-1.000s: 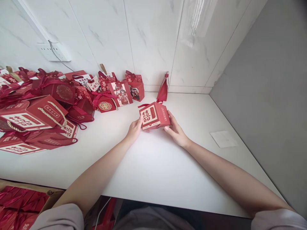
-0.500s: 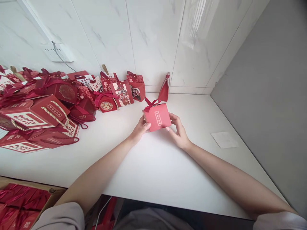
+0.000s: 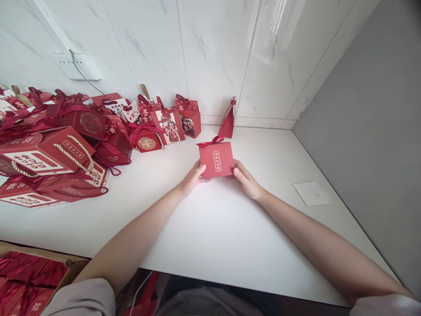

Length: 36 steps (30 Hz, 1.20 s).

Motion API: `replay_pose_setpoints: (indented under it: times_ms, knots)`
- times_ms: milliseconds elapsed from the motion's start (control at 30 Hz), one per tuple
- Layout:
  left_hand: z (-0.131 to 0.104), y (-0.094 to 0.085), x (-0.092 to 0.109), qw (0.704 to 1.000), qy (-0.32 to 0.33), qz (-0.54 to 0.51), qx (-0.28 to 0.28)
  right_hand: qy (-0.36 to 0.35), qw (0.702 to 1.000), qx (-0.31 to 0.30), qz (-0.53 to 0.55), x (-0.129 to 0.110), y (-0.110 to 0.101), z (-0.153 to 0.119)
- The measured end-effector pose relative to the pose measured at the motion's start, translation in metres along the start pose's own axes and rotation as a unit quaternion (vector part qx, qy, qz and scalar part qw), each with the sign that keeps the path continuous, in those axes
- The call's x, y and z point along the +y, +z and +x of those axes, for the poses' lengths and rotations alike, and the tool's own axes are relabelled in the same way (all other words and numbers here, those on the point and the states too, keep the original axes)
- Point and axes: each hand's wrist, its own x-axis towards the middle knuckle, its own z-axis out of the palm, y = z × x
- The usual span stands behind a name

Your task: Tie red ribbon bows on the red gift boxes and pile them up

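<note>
Ribbon sits along the far edge of the red box in my head view, its loops toward the tiled wall. The box is held out over the white table, near the middle of the view; whether its underside touches the tabletop I cannot tell. One flat face looks back up at my camera, its framed column of characters running from the near edge toward the ribbon, the far end leaning slightly left. That face looks nearly square, so I cannot pick out a long axis. I see the left hand clamped on the lower left corner, thumb on the face, other fingers behind and below. The right hand grips the lower right corner, thumb at the edge, its other fingers partly hidden behind. Beyond the box, near the wall, a slim red packet stands upright. Red gift boxes lie heaped to the left, and white paper lies flat on the right.
</note>
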Motion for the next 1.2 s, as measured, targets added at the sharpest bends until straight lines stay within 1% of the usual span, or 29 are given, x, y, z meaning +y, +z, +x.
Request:
replay_pose_setpoints:
  times_ms: [167, 400, 533, 733, 1200]
  knots:
    - [-0.0012, 0.0006, 0.0013, 1.000, -0.004, 0.000, -0.008, -0.004, 1.000, -0.002, 0.002, 0.0003, 0.0000, 0.0006]
    - [-0.0027, 0.0038, 0.0037, 1.000, -0.003, -0.002, 0.006, -0.004, 1.000, -0.002, -0.003, 0.0004, -0.0005, 0.0010]
    - [-0.0036, 0.0051, 0.0056, 1.000, -0.003, -0.003, 0.005, -0.008, 1.000, 0.000, -0.005, 0.0039, -0.0016, 0.0017]
    - [-0.0023, 0.0033, 0.0026, 1.000, -0.005, -0.013, 0.007, -0.013, 1.000, 0.005, 0.000, 0.0081, -0.0026, 0.0019]
    - [-0.0024, 0.0036, 0.0027, 1.000, -0.005, -0.007, 0.012, -0.006, 1.000, 0.005, -0.007, 0.0036, -0.0019, 0.0016]
